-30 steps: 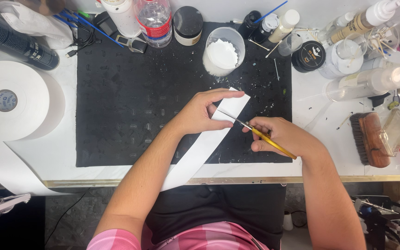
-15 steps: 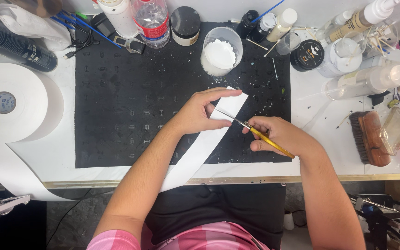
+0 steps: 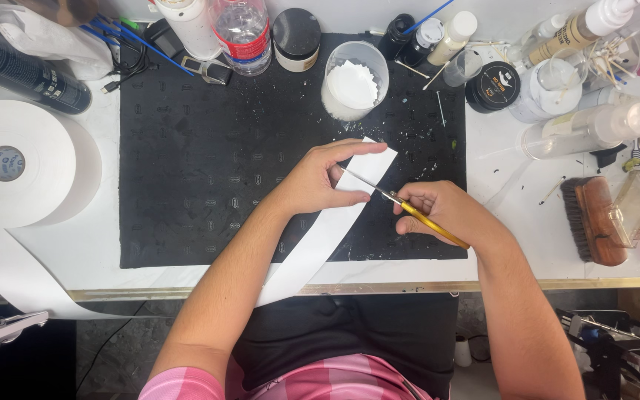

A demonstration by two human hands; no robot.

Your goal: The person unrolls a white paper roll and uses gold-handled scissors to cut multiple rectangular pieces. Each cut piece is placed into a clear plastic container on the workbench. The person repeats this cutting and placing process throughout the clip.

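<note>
Now a white paper strip [image 3: 327, 230] is being cut across with gold-handled scissors [image 3: 409, 211].

The strip's free end is pinned flat on the black mat [image 3: 187, 185] under the left hand [image 3: 316, 181], its grip closed on the paper between thumb and fingers, while the right hand [image 3: 438, 215] is wrapped tight around the scissor handles, the blades laid across the strip near its end. The strip is seen trailing off the bench [image 3: 75, 252] edge and looping back to the big white roll [image 3: 16, 163] at the left. The cutting step is judged to be under way; a steady closing of the blades, with the paper kept taut, is called for next.
</note>
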